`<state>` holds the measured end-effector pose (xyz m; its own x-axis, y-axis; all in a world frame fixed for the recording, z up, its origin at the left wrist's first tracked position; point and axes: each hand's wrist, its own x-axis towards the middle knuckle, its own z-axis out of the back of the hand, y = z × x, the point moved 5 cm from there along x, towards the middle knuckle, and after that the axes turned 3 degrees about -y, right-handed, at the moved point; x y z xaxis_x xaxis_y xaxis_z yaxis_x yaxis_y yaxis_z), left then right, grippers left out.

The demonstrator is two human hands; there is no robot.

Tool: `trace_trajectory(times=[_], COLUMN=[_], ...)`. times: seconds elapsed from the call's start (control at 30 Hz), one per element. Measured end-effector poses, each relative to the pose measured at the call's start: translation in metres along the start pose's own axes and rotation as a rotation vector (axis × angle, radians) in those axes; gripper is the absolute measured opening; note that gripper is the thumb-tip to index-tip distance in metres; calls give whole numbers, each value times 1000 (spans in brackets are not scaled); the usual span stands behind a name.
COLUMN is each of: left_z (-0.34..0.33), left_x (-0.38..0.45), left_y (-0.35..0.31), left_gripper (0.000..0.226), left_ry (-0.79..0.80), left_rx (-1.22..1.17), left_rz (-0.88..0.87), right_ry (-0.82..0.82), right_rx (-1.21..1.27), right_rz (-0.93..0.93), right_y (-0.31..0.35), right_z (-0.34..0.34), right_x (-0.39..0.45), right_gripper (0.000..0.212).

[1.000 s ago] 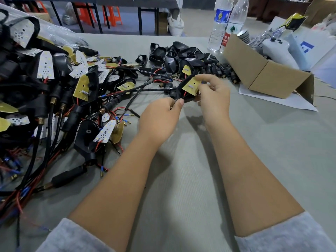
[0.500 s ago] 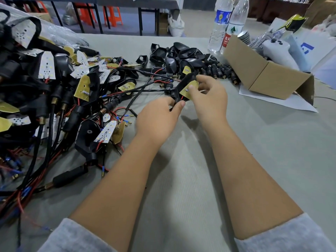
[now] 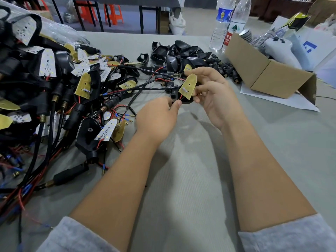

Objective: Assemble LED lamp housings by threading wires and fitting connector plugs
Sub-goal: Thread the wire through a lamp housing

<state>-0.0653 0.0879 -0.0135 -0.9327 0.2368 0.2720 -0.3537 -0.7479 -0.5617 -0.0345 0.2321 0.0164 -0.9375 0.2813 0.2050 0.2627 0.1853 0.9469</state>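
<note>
Since half a second ago the yellow-backed LED board has tipped more upright in the right hand, its yellow face now toward the camera; both hands sit about where they were. Nearest, grey sleeves and bare forearms over the grey ribbed table cover. Left hand curled, thumb and fingertips pinching the thin red wire at the board's lower end. Right hand grips the board together with the small black lamp housing behind it, just above the table at centre. Left side: big tangle of black cabled finished lamp assemblies with white LED boards. Beyond the hands, a heap of empty black housings and a row of black connector plugs. Far right, open brown cardboard box, contents hidden by its flap, on white paper. Behind it two clear plastic water bottles and a white game controller.
</note>
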Motion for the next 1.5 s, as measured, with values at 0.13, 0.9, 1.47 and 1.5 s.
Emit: trace_trajectory(times=[0.13,0.9,1.47,1.5], left_z=[0,-3,14,22], left_x=[0,1,-5,-7], left_y=[0,0,-17,-19], left_gripper=[34,26,26,22], left_ry=[-1,9,-193,-298], left_rx=[-55,-388,-384,-394], left_rz=[-7,-31,-195,-215], right_ry=[149,-304,-419,-501], right_rx=[78,-192,-44,84], right_rz=[-49,102,-86,-89], right_y=[0,-2,-6,-6], right_z=[-3,18,41,48], right_x=[-3,1,4,4], right_gripper=[28,42,10,9])
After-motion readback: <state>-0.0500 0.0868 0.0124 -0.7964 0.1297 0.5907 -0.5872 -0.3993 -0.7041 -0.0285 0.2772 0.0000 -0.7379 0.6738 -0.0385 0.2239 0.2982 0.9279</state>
